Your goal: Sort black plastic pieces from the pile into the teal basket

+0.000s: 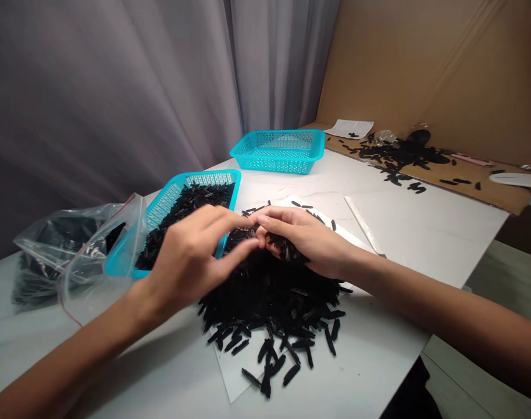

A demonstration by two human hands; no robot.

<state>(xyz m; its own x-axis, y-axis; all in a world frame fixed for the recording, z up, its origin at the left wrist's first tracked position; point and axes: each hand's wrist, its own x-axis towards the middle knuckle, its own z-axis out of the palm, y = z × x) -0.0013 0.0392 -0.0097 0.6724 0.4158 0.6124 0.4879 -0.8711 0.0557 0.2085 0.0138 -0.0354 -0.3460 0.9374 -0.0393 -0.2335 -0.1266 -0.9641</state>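
A big heap of small black plastic pieces (274,297) lies on a white sheet on the table. Both my hands meet above its far side. My left hand (191,256) has its thumb and fingers pinched together at the tips, on something I cannot make out. My right hand (304,235) curls its fingers round a bundle of the black pieces and touches the left fingertips. Just behind my left hand stands a turquoise basket (195,180) partly filled with the same black pieces.
A clear zip bag (73,250) with black pieces lies at the left beside the basket. A second turquoise basket (278,151) stands farther back. More black pieces (396,157) and a paper lie on brown cardboard at the back right. The table edge runs along the right.
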